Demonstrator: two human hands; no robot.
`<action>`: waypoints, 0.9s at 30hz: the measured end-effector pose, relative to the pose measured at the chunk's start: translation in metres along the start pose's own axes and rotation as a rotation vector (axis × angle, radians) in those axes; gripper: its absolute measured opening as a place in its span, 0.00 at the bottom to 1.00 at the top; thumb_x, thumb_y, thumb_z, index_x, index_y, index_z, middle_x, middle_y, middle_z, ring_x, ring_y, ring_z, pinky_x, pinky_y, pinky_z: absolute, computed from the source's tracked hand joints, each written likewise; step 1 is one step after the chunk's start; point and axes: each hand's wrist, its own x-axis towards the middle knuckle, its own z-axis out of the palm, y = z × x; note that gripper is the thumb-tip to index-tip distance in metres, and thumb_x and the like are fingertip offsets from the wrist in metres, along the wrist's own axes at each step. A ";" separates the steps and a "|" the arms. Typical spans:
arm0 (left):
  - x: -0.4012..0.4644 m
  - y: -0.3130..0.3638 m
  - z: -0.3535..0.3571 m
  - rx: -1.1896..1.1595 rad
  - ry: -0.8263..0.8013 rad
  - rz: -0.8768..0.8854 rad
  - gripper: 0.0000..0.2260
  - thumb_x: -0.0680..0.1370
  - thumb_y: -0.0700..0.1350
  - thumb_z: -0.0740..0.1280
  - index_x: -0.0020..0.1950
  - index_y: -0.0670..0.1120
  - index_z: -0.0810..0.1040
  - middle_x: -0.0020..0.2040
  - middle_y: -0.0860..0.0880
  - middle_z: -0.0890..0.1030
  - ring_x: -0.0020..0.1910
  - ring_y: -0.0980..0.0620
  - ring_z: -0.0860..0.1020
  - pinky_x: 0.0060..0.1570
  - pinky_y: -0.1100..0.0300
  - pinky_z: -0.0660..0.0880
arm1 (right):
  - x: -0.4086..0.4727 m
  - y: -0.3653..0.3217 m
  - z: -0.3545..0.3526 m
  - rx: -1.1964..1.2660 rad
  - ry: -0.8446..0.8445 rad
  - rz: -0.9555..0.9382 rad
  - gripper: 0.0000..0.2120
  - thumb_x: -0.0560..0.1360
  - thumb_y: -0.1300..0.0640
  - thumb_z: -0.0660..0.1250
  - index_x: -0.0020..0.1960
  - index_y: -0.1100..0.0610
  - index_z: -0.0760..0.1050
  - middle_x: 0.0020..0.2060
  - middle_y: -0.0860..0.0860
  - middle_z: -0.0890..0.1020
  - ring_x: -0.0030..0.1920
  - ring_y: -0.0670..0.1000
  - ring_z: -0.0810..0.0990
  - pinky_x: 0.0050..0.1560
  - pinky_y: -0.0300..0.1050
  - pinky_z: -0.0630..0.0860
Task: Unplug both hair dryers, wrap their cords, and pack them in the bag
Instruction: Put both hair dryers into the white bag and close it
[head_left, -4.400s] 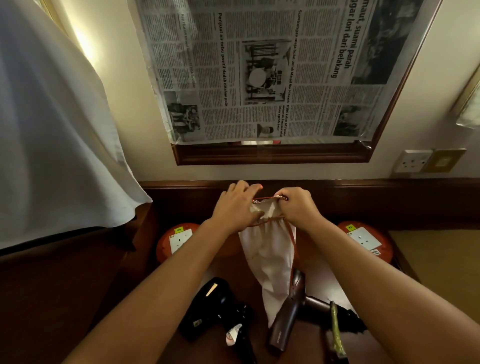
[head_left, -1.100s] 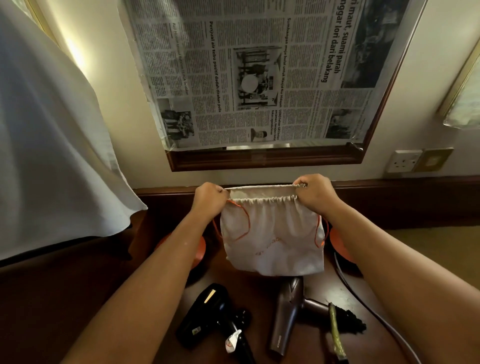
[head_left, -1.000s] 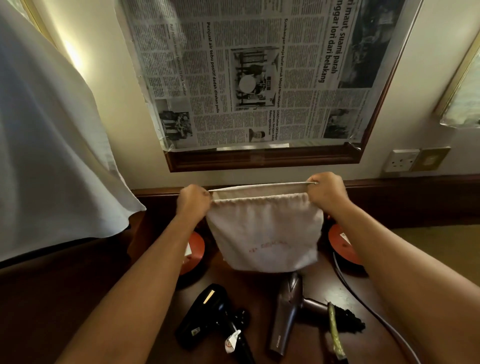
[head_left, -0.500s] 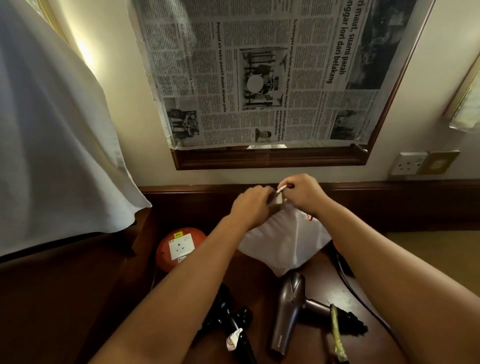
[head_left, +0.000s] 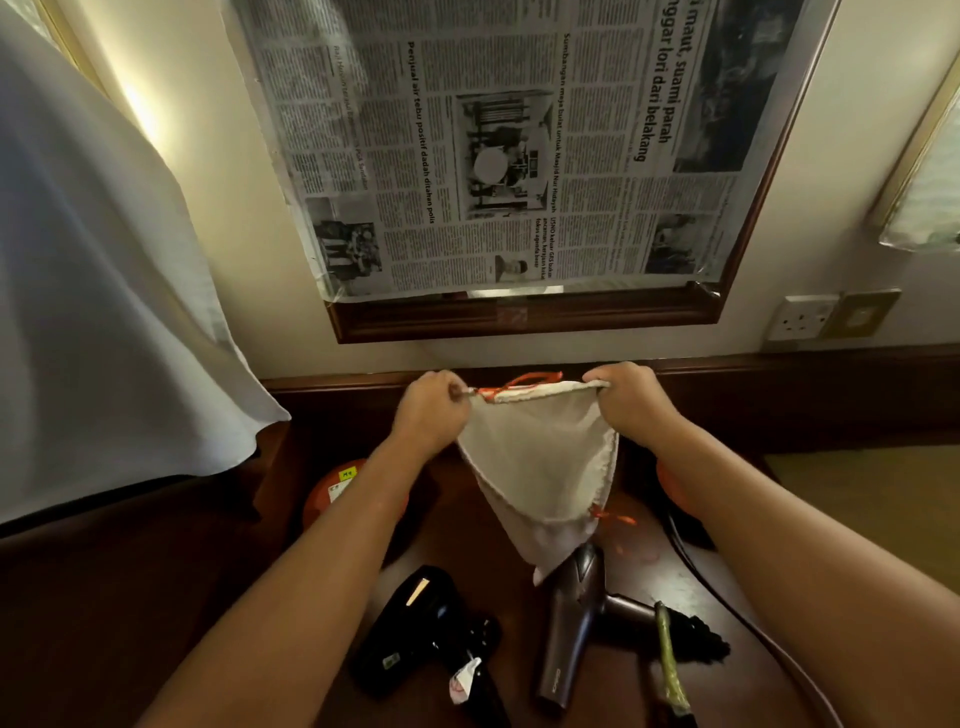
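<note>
Bag (head_left: 540, 467): white cloth drawstring pouch, held up by its top hem between both hands above the dark wooden desk (head_left: 171, 597). Left hand (head_left: 431, 415) is clenched on the hem's left end, where the orange drawstring (head_left: 519, 382) emerges; right hand (head_left: 631, 405) grasps the bunched right end. Cloth hangs in a tapering fold below the fingers, its tip just above the bronze hair dryer (head_left: 571, 623).

Judgement on the step: the mouth appears nearly flat and closed. To do it well, work the hem apart along the cord until the opening gapes wide, then lower the pouch beside the dryers rather than over them.

Below the fingers and nearer the person lie the bronze dryer and, to its left, the black hair dryer (head_left: 415, 629), both apparently wrapped and unplugged.

Not determinable: fingertips are hidden behind knuckles and cloth; whether the mouth is open at all; the black dryer's cord, lost in shadow. A grey cable (head_left: 748, 618) runs off the lower edge, its ownership unclear. Orange round objects (head_left: 337, 493) behind each forearm are mostly covered.
</note>
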 end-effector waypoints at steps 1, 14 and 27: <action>-0.006 0.007 0.004 -0.031 -0.084 0.048 0.14 0.75 0.45 0.66 0.60 0.45 0.77 0.61 0.43 0.75 0.63 0.43 0.71 0.61 0.52 0.70 | 0.002 -0.006 0.003 -0.010 -0.027 -0.012 0.14 0.73 0.69 0.56 0.48 0.66 0.81 0.44 0.63 0.82 0.47 0.63 0.80 0.50 0.59 0.79; -0.019 0.050 0.031 0.014 0.013 0.221 0.07 0.79 0.44 0.61 0.45 0.43 0.76 0.41 0.46 0.80 0.41 0.44 0.78 0.36 0.54 0.73 | 0.018 -0.031 0.007 -0.235 -0.197 -0.116 0.12 0.73 0.64 0.59 0.44 0.55 0.81 0.40 0.53 0.82 0.41 0.53 0.78 0.31 0.39 0.67; 0.005 -0.030 -0.019 -0.021 -0.096 -0.172 0.09 0.76 0.41 0.62 0.44 0.45 0.82 0.43 0.43 0.82 0.45 0.43 0.79 0.40 0.58 0.71 | 0.021 0.024 -0.031 -0.164 -0.165 0.078 0.13 0.75 0.66 0.56 0.47 0.65 0.80 0.41 0.61 0.82 0.40 0.59 0.79 0.37 0.47 0.73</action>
